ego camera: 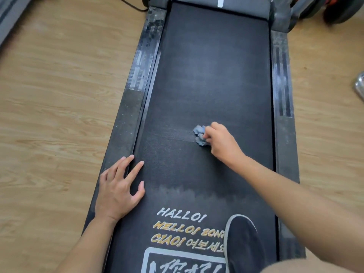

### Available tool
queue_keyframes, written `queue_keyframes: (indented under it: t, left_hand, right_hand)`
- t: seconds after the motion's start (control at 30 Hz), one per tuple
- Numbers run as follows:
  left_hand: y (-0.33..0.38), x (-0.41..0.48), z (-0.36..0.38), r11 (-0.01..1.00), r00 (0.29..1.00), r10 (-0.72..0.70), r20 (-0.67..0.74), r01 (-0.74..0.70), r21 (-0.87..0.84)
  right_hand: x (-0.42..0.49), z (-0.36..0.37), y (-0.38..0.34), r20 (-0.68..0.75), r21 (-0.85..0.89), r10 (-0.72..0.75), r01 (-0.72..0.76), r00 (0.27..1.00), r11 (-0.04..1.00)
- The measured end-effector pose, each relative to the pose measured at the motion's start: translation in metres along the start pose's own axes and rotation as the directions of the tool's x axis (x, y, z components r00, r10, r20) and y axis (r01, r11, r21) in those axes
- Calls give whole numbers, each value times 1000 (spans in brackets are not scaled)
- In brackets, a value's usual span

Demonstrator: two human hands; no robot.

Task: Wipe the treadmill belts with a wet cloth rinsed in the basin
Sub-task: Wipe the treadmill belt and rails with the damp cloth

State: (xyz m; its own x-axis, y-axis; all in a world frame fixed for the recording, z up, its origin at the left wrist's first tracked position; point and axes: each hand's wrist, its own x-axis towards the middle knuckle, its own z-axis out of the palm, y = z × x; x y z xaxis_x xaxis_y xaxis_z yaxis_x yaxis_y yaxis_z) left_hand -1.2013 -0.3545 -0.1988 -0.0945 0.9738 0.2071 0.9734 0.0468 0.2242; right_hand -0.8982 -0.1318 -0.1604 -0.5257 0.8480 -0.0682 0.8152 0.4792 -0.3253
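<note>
Right hand (221,141) clamps the bunched grey cloth (200,135) mid-belt (212,75), left hand (118,186) splayed flat, holding nothing, across the side rail (126,119) and belt edge, and that small wad risks leaving streaks unwiped.

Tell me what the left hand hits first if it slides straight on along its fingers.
Probably nothing near: the left hand aims over bare treadmill belt. The cloth in the right hand looks to sit right of that line.

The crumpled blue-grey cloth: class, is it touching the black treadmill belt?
Touching. Head view: the right hand presses the crumpled blue-grey cloth onto the black treadmill belt, no gap visible.
</note>
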Motion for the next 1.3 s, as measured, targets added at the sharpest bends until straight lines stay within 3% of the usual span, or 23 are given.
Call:
queue_keyframes:
  t: [0.13, 0.3, 0.37, 0.5, 0.63, 0.73, 0.83, 0.97, 1.1, 1.2, 1.3]
  left_hand:
    - [0, 0, 2, 1000, 1000, 8, -8, -8, 0]
    - [3, 1, 3, 1000, 1000, 5, -14, -5, 7]
    - [4, 2, 3, 1000, 1000, 7, -17, -7, 7]
    - [3, 2, 3, 1000, 1000, 8, -15, -8, 9]
    - [2, 2, 1, 999, 1000, 11, -1, -11, 36]
    - [1, 1, 0, 999, 1000, 5, 9, -5, 37]
    - [0, 0, -1, 999, 1000, 13, 1, -13, 32]
    - [-1, 0, 2, 1000, 1000, 10, -2, -10, 27]
    - [0, 0, 3, 1000, 1000, 13, -9, -12, 18]
    - [1, 1, 3, 1000, 1000, 9, -11, -9, 20]
    - [1, 1, 2, 1000, 1000, 3, -8, -3, 11]
  right_hand:
    - [-77, -42, 115, -70, -116, 337, -343, 939, 932]
    - [-83, -39, 99, -163, 18, 509, -513, 845, 858]
    - [-63, -25, 62, -165, 101, 462, -451, 871, 887]
    - [2, 19, -44, -52, 162, 187, -177, 981, 971]
    - [55, 50, -157, 80, 204, -97, 79, 992, 976]
    - [56, 57, -170, 111, 204, -135, 111, 985, 973]
    - [23, 54, -128, 71, 199, -135, 118, 988, 973]
    - [-54, 24, -18, -17, 88, 90, -88, 996, 992]
    - [-134, -21, 93, -117, -22, 371, -376, 921, 927]
    - [-144, -26, 102, -162, -7, 473, -480, 866, 877]
    - [-134, -17, 80, -182, 152, 613, -594, 769, 790]
